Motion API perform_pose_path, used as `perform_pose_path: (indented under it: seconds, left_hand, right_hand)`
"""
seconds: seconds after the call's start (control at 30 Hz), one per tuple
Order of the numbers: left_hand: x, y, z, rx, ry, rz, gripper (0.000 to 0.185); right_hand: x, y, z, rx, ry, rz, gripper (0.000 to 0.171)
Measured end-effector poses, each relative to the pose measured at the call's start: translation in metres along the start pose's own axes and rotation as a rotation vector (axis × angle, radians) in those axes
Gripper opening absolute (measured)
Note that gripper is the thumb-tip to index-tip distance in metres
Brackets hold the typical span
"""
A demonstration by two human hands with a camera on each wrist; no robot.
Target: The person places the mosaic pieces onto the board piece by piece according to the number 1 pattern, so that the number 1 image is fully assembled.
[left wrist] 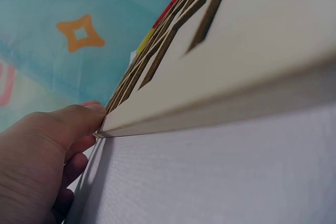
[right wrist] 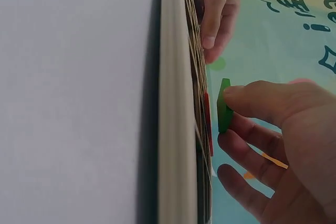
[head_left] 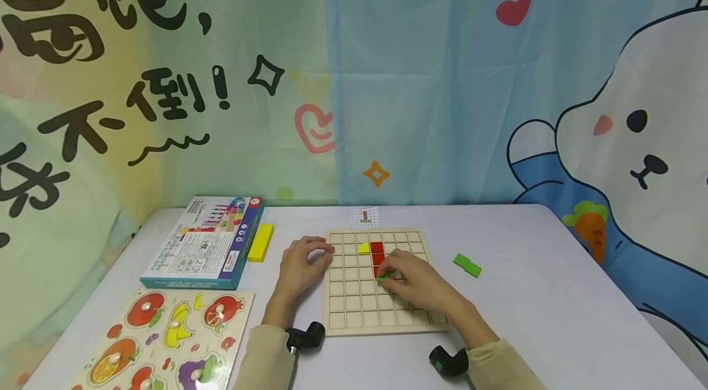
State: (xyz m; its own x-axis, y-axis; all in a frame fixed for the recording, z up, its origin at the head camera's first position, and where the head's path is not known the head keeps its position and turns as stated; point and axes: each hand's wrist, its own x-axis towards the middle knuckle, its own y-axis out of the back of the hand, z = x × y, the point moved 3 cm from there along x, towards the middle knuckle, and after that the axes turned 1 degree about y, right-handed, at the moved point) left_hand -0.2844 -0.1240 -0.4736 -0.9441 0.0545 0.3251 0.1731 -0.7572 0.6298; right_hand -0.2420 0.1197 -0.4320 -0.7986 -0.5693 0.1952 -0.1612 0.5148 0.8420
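Observation:
A wooden grid board (head_left: 354, 320) lies on the table, with a yellow piece (head_left: 363, 248) and a column of red squares (head_left: 377, 248) in its cells. My left hand (head_left: 301, 267) holds the board's left edge; in the left wrist view its thumb (left wrist: 79, 121) meets the rim, with the other fingers bent below. Over the middle of the board, my right hand (head_left: 415, 279) pinches a small green block (right wrist: 224, 106) between thumb and fingertips. The block is just below the red column in the head view. The right wrist view shows the ring and little fingers curved loosely.
Two green blocks (head_left: 467, 265) lie right of the board. A small pattern card (head_left: 358, 223) sits behind it. At the left are a boxed game (head_left: 193, 249), a yellow block (head_left: 260, 242) and a fruit puzzle board (head_left: 166, 341). A printed curtain (head_left: 398, 101) hangs behind the table.

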Motion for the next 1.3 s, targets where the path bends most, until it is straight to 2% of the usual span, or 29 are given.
perform_pose_path:
  seconds: [0.2, 0.67, 0.93, 1.3]
  left_hand:
    - [-0.001, 0.0, 0.002, 0.006, -0.026, 0.013, 0.012]
    - [0.0, 0.0, -0.001, -0.002, 0.002, -0.004, 0.012]
    - [0.001, 0.0, 0.0, 0.009, -0.025, 0.012, 0.013]
    - [0.001, -0.001, 0.0, 0.009, -0.008, 0.002, 0.012]
  right_hand:
    - [0.001, -0.002, -0.006, -0.008, 0.038, 0.002, 0.012]
    - [0.004, -0.013, -0.016, -0.038, 0.047, -0.026, 0.009]
    - [0.004, -0.014, -0.018, -0.078, 0.057, -0.043, 0.007]
    - [0.004, -0.015, -0.018, -0.12, 0.08, -0.051, 0.013]
